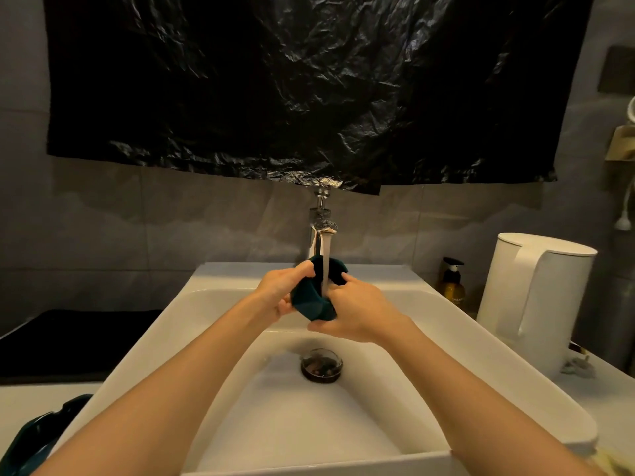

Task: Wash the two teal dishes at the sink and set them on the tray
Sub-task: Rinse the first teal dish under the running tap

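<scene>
Your left hand (285, 290) and right hand (350, 310) cover much of the teal dish (311, 300) they hold, so its full shape cannot be told. The second teal dish (31, 438) is cut by the lower left edge and lies partly behind your left forearm. The black tray (68, 345) runs off the left edge. The tap (321, 228) has its top hidden behind the black plastic sheet (309, 80). The pump bottle (452, 286) has a label too small to read. A pale yellow thing (615, 462) in the lower right corner is cut off and blurred.

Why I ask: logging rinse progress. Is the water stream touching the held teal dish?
Touching: the head view shows the water stream running straight onto the teal dish.
</scene>
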Demonstrator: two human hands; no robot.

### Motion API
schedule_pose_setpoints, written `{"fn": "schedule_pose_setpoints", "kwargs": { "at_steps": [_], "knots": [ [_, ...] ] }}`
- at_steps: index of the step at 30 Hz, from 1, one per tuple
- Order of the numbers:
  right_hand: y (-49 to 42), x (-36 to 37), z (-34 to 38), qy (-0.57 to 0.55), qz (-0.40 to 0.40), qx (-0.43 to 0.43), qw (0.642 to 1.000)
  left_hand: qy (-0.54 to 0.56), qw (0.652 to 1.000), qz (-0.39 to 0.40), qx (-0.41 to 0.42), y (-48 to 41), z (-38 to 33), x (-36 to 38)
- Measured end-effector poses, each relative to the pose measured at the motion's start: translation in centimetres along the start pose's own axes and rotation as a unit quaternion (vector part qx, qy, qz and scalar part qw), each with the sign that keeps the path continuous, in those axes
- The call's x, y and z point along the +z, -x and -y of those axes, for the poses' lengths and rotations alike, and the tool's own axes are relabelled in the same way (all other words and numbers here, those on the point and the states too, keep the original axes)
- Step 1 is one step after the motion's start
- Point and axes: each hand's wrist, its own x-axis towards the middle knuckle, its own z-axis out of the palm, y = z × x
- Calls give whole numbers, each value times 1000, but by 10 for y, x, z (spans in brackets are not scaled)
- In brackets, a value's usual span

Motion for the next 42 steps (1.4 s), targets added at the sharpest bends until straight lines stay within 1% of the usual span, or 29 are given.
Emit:
{"fn": "schedule_pose_setpoints", "kwargs": {
  "at_steps": [3, 4, 6, 8, 10, 12, 14, 15, 17, 19, 21, 22, 23, 24, 26, 27, 28, 29, 30, 33, 35, 39, 40, 42],
  "knots": [
    [3, -2, 6, -118, 13, -40, 992, 13, 1000, -6, -8, -3, 2, -6],
    [3, -1, 5, -118, 15, -63, 991, 7, 1000, 4, -10, -3, 2, -7],
    [3, 0, 2, -38, 7, -81, 996, -7, 1000, 23, -7, -2, 2, -8],
    [2, 0, 4, 19, -2, -46, 999, -16, 1000, 18, 9, -2, 0, -7],
    [2, -1, 8, 49, -30, -24, 998, -17, 1000, -8, 22, -3, -1, -4],
    [2, -4, 15, 74, -46, -32, 996, -17, 999, -33, 24, -3, -2, -3],
    [3, -7, 18, 63, -25, -37, 997, -16, 998, -52, 22, -4, 0, -3],
    [3, -8, 19, 45, -25, -38, 998, -15, 998, -58, 21, -4, 0, -3],
    [5, -8, 18, -25, -54, -33, 998, -1, 998, -59, 20, -5, -1, -4],
    [5, -3, 17, -156, -84, -11, 984, 10, 998, -55, 21, -5, -2, -6],
    [3, 2, 18, -282, -69, 3, 957, 6, 998, -55, 26, -4, -4, -7],
    [3, 3, 18, -316, -50, 4, 947, -3, 998, -54, 31, -3, -4, -7],
    [3, 4, 17, -323, -30, 4, 946, -12, 998, -54, 34, -2, -3, -7],
    [3, 3, 15, -302, -18, 6, 953, -22, 998, -52, 34, -2, -3, -7],
    [4, 1, 7, -177, -16, 5, 984, -35, 998, -46, 35, -1, -1, -6],
    [4, 0, 4, -104, -33, -2, 994, -40, 998, -41, 37, 0, -2, -6],
    [4, 0, 3, -60, -55, -10, 997, -42, 998, -36, 39, -1, -2, -6],
    [4, 2, 4, -56, -71, -19, 996, -40, 998, -35, 41, 0, -3, -6],
    [3, 5, 5, -89, -76, -26, 993, -36, 998, -41, 40, -2, -3, -7],
    [1, 9, 11, -274, -46, -14, 961, -27, 997, -60, 30, -4, -4, -8],
    [-1, 11, 12, -318, -47, -23, 947, -27, 998, -57, 23, -5, -3, -9],
    [-2, 16, 13, -274, -23, -72, 959, -30, 999, -37, -3, -4, -1, -10],
    [-2, 16, 12, -234, -20, -87, 968, -33, 999, -30, -8, -4, 0, -10],
    [0, 13, 6, -95, -18, -118, 988, -33, 999, -18, -15, -3, 1, -10]
  ]
}}
